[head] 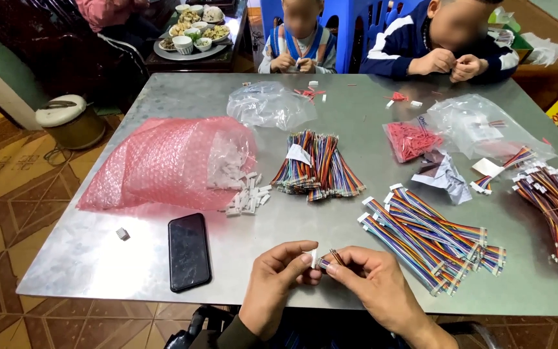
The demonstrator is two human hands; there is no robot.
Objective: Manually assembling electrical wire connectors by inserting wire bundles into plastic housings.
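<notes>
At the near edge of the grey metal table (330, 213), my left hand (276, 281) pinches a small white plastic connector (314, 257) between thumb and fingers. My right hand (372, 281) holds the end of a short rainbow ribbon cable (334, 256) right against that connector. The two hands touch at the fingertips. Finished cables with white connectors (431, 236) lie just right of my hands. A bundle of bare ribbon cables (318, 165) sits in the middle of the table, and loose white connectors (248, 197) spill from a pink bubble-wrap bag (156, 161).
A black phone (188, 251) lies face up left of my hands. One stray connector (122, 233) sits near the left edge. More cables (553, 200) pile at the right, with clear bags (479, 126) and red parts (410, 139). Two people work at the far side.
</notes>
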